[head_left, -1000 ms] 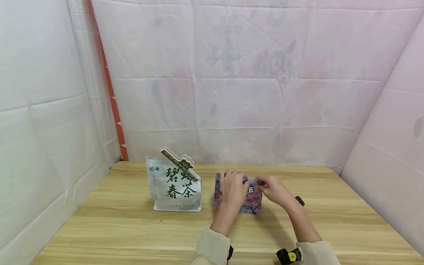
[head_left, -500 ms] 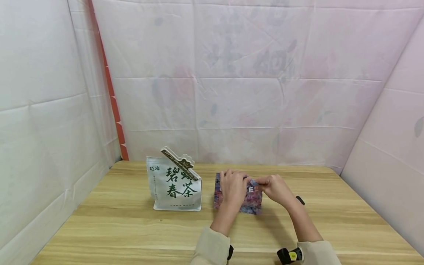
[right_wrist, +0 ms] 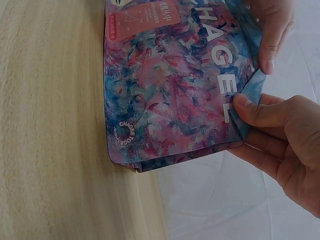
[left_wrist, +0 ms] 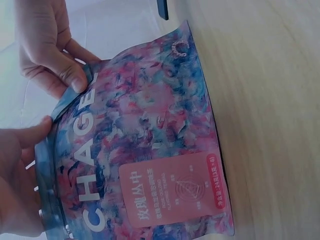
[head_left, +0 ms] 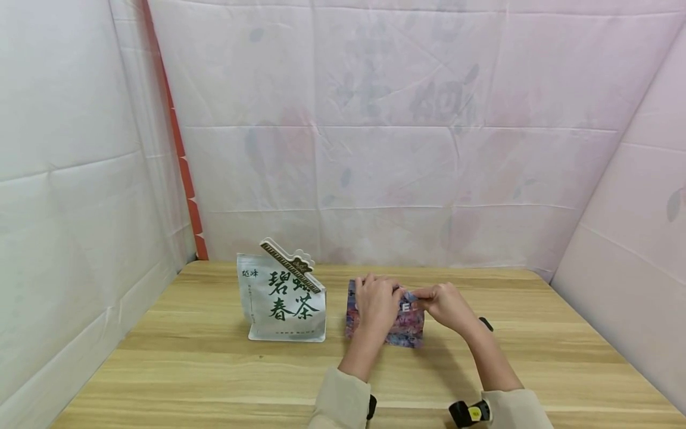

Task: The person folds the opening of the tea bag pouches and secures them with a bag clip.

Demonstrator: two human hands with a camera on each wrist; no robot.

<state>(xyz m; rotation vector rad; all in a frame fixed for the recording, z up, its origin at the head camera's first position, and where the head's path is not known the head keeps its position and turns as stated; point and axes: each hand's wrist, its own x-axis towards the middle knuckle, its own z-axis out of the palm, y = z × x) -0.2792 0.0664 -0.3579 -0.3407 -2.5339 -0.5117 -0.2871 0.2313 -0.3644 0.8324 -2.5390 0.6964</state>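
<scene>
A pink, purple and blue tea pouch (head_left: 405, 332) with white capital letters stands on the table, its top edge between both hands. My left hand (head_left: 376, 302) grips the top edge from above, the fingers reaching behind and the thumb in front. At the right corner my right hand (head_left: 446, 307) pinches a turned-down flap. The right wrist view shows this flap (right_wrist: 253, 95) as a blue triangle between thumb and fingers. In the left wrist view, a pink label (left_wrist: 172, 192) is on the front of the pouch. The back of the pouch is hidden.
Left of the hands stands a pale tea pouch (head_left: 286, 313) with dark green characters. A large cream-and-brown clip (head_left: 292, 265) sits slanted across its folded top corner. White cloth (head_left: 375, 149) hangs behind the wooden table (head_left: 214, 381) and at both sides.
My right thumb and fingers have shifted slightly at the pouch's corner, and the flap there is turned down further. My left hand keeps its place; the pale pouch has not moved.
</scene>
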